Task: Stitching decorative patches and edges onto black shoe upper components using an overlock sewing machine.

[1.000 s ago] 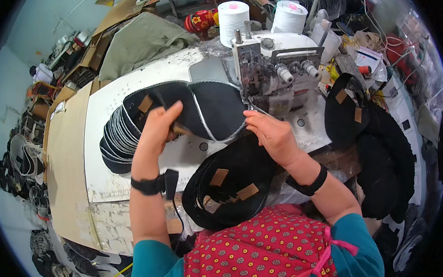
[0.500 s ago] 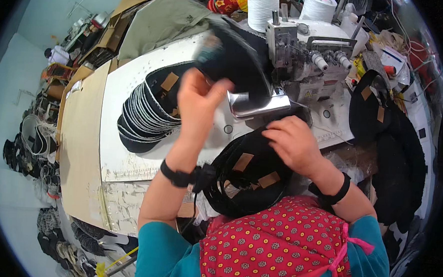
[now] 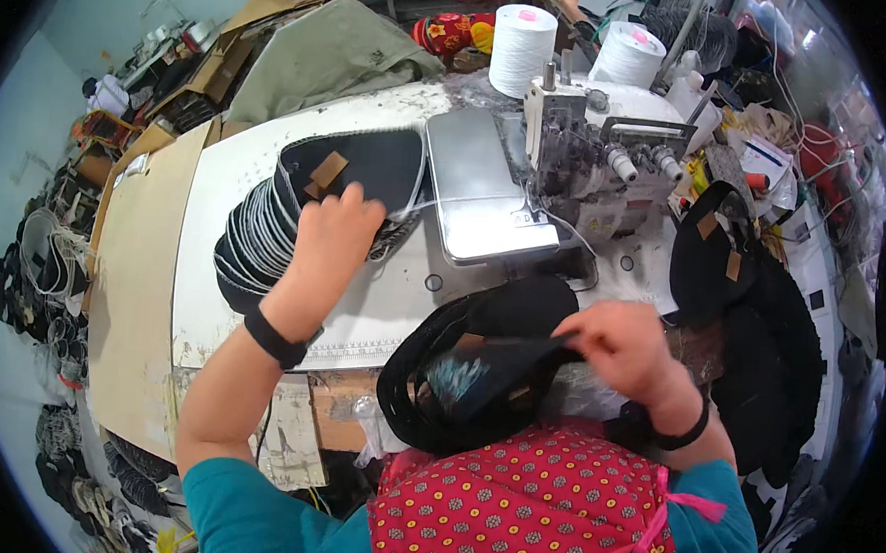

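Note:
My left hand (image 3: 333,241) is over a stack of black fabric pieces with white-stitched edges (image 3: 260,232). Its slightly blurred fingers are closed at the lower edge of the top black piece (image 3: 384,163), which bears tan patches. A white thread runs from beside that piece to the sewing machine (image 3: 589,159). With thumb and fingertips my right hand (image 3: 625,346) pinches the edge of a black fabric piece with a pale blue-green print (image 3: 463,378). That piece is lifted and slanted over a bundle of similar black pieces (image 3: 397,394) at my lap.
A shiny metal plate (image 3: 474,168) lies on the white machine table (image 3: 371,318). Two white thread cones (image 3: 523,50) stand behind the machine. More black pieces (image 3: 775,344) hang at the right. A plywood board (image 3: 142,291) forms the left side.
My left hand has moved left and down, and the black piece it carried now lies on the stack. My right hand has pulled up a printed black piece from the bundle at my lap.

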The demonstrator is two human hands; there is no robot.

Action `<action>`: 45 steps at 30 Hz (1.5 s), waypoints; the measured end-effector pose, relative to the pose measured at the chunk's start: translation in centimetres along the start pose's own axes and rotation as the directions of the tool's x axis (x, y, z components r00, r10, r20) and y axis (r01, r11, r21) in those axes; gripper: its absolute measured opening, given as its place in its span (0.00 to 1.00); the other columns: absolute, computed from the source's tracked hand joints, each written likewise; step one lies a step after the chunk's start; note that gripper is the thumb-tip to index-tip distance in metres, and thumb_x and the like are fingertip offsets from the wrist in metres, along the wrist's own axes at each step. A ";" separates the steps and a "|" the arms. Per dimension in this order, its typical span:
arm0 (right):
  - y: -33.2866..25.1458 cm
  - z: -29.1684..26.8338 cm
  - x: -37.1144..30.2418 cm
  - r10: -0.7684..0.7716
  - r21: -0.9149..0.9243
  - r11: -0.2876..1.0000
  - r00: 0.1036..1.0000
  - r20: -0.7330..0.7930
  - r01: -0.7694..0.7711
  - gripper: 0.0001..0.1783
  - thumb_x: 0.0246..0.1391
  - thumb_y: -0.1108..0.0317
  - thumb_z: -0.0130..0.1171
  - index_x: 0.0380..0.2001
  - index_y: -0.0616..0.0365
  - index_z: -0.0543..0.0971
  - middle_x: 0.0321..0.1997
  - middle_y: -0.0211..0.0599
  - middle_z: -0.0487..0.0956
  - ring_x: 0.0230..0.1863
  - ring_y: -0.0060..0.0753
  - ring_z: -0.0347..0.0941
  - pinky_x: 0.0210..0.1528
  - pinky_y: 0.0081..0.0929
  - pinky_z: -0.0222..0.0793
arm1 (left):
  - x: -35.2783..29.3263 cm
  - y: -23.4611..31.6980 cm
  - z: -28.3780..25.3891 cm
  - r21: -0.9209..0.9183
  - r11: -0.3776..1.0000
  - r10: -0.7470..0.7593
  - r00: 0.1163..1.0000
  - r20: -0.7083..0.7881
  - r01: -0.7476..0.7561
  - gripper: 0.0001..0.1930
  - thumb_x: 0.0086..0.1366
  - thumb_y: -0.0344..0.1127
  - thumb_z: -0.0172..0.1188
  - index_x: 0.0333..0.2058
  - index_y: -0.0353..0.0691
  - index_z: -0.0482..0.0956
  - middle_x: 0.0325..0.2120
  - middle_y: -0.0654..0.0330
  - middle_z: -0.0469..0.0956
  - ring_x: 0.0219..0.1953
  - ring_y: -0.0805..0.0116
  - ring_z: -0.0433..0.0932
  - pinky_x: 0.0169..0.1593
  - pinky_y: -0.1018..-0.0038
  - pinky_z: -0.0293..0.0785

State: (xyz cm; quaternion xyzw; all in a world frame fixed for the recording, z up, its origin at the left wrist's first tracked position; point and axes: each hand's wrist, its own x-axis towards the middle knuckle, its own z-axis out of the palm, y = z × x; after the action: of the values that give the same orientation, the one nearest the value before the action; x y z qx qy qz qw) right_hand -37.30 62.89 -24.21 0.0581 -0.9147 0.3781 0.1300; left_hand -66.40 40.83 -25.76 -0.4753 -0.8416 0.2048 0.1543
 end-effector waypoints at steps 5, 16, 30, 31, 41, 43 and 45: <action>1.2 -0.3 3.2 0.465 0.725 0.669 0.854 -0.235 -0.164 0.09 0.61 0.78 0.53 0.44 0.62 0.76 0.36 0.31 0.81 0.38 0.17 0.74 0.41 0.17 0.70 | -2.8 3.7 1.0 -0.151 0.988 -0.053 0.995 -0.084 0.040 0.12 0.60 0.42 0.61 0.41 0.46 0.81 0.36 0.55 0.81 0.29 0.59 0.82 0.32 0.70 0.77; 4.5 4.7 6.6 0.297 0.247 0.950 0.800 -0.522 -0.191 0.09 0.61 0.72 0.58 0.40 0.67 0.81 0.32 0.39 0.82 0.29 0.25 0.78 0.32 0.20 0.71 | 3.6 5.0 -3.5 -0.443 -0.886 -0.190 0.979 0.076 -0.138 0.16 0.72 0.39 0.50 0.52 0.35 0.75 0.49 0.57 0.78 0.44 0.73 0.77 0.51 0.77 0.71; 4.7 4.0 5.1 -0.100 -0.398 0.912 0.886 -0.453 -0.101 0.20 0.44 0.73 0.68 0.44 0.58 0.78 0.37 0.37 0.73 0.31 0.42 0.77 0.28 0.35 0.72 | -2.8 3.2 -5.4 -0.781 -0.449 0.076 0.889 0.452 0.435 0.18 0.69 0.48 0.58 0.42 0.36 0.76 0.19 0.63 0.76 0.15 0.73 0.73 0.15 0.80 0.60; 4.8 3.7 5.1 -0.088 -0.337 0.938 0.879 -0.468 -0.085 0.19 0.43 0.78 0.66 0.41 0.58 0.78 0.37 0.37 0.73 0.32 0.43 0.76 0.30 0.36 0.72 | -2.9 3.9 -6.2 -0.727 -0.482 0.177 0.867 0.466 0.490 0.18 0.69 0.47 0.58 0.45 0.36 0.75 0.20 0.61 0.77 0.16 0.72 0.74 0.17 0.79 0.62; 1.6 1.3 5.4 0.249 0.316 0.935 0.932 -0.264 -0.160 0.10 0.52 0.81 0.61 0.39 0.61 0.78 0.28 0.37 0.79 0.21 0.27 0.75 0.26 0.25 0.70 | 0.4 7.2 -7.6 -0.926 0.130 0.069 0.934 -0.349 -0.356 0.23 0.62 0.15 0.46 0.56 0.33 0.71 0.37 0.57 0.81 0.37 0.73 0.80 0.40 0.76 0.75; 0.7 1.0 4.9 0.201 0.285 0.952 0.934 -0.294 -0.115 0.10 0.54 0.81 0.61 0.39 0.61 0.78 0.27 0.35 0.79 0.19 0.23 0.73 0.24 0.24 0.69 | -0.2 6.2 -7.7 -0.985 -0.146 0.122 0.990 0.075 0.092 0.16 0.58 0.12 0.49 0.44 0.30 0.76 0.34 0.60 0.81 0.36 0.73 0.79 0.40 0.75 0.75; 0.7 1.3 4.3 0.141 0.284 0.958 0.928 -0.345 -0.039 0.08 0.54 0.79 0.62 0.39 0.61 0.78 0.27 0.35 0.79 0.18 0.24 0.73 0.23 0.25 0.68 | -0.6 6.6 -7.6 -0.987 -0.127 -0.004 0.995 0.100 0.098 0.14 0.58 0.13 0.51 0.42 0.30 0.76 0.31 0.61 0.81 0.35 0.74 0.79 0.40 0.76 0.75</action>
State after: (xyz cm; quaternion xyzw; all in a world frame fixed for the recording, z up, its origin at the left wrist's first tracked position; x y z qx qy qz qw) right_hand -41.83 62.43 -24.39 -0.0376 -0.8160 0.5101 0.2693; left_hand -57.80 44.85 -22.47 -0.3902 -0.7324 -0.4868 -0.2728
